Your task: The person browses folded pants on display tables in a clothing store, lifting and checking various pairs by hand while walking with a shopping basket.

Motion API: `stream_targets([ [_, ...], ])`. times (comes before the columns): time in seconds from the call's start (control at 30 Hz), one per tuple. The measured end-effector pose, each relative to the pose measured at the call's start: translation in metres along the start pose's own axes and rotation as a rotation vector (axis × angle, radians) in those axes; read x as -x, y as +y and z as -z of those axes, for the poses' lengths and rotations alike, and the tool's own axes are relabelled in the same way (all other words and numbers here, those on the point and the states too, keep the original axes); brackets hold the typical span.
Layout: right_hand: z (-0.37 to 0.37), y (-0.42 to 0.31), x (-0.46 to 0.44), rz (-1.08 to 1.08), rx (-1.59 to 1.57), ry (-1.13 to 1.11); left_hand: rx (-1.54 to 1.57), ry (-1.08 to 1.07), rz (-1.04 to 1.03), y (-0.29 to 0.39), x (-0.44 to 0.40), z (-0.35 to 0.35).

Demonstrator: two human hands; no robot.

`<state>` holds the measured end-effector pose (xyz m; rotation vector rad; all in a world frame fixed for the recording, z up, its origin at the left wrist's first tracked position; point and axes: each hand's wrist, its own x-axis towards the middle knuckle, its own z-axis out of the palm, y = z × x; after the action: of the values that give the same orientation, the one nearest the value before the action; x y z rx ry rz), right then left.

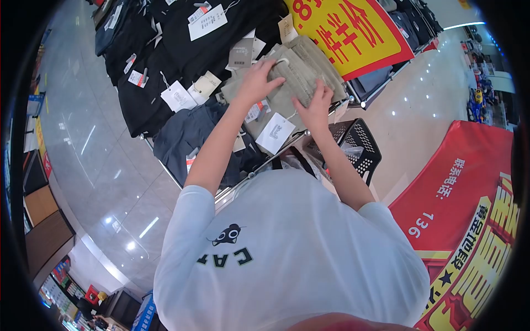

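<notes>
Folded khaki trousers [298, 80] lie on the front corner of a display of clothes. Across their top rests my left hand [258, 83], fingers stretched out and thumb apart. My right hand [317, 107] touches the same cloth near its front edge, with thumb and fingertips spread on the surface. A white hang tag [275, 133] dangles from the khaki cloth below my hands, and a grey tag [241, 52] lies just beyond my left hand. Dark grey-blue garments [190, 135] are bunched under my left forearm.
Black garments [165, 52] with several tags cover the display's left and far side. A yellow and red sign [350, 33] stands at the right. Below the metal rail, a black perforated basket [361, 146] sits beside my right forearm. A red banner [441, 182] is at the right.
</notes>
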<state>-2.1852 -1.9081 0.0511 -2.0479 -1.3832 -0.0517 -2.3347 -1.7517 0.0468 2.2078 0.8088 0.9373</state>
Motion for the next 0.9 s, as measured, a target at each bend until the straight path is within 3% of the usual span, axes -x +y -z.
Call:
stream_targets([
  [0.07,-0.002,0.005,0.0,0.023,-0.014,-0.012,-0.096,-0.197,0.159,-0.001,-0.005,-0.011],
  [0.13,-0.002,0.01,0.005,0.072,0.027,-0.296,-0.063,-0.155,0.114,0.0,-0.001,-0.025],
  [0.2,0.006,0.014,-0.003,0.054,-0.024,-0.304,-0.031,-0.101,0.07,0.004,-0.004,-0.03],
  [0.27,0.015,0.01,-0.016,0.042,-0.084,-0.317,0.292,-0.071,0.192,0.005,-0.008,-0.022],
  [0.37,0.022,0.002,-0.028,0.107,-0.166,-0.217,0.218,-0.142,0.361,0.019,-0.023,0.001],
  [0.5,-0.004,0.019,-0.038,0.012,-0.102,-0.18,0.04,-0.076,0.31,-0.024,-0.017,-0.029],
  [0.63,-0.015,0.025,-0.029,0.068,-0.001,-0.101,-0.141,-0.017,0.285,-0.035,-0.003,-0.049],
  [0.87,0.041,0.033,0.005,0.132,-0.258,-0.022,-0.383,0.166,0.16,0.033,0.035,-0.023],
  [0.9,0.059,0.039,0.022,0.039,-0.24,0.003,-0.332,0.146,0.131,0.047,0.043,-0.028],
])
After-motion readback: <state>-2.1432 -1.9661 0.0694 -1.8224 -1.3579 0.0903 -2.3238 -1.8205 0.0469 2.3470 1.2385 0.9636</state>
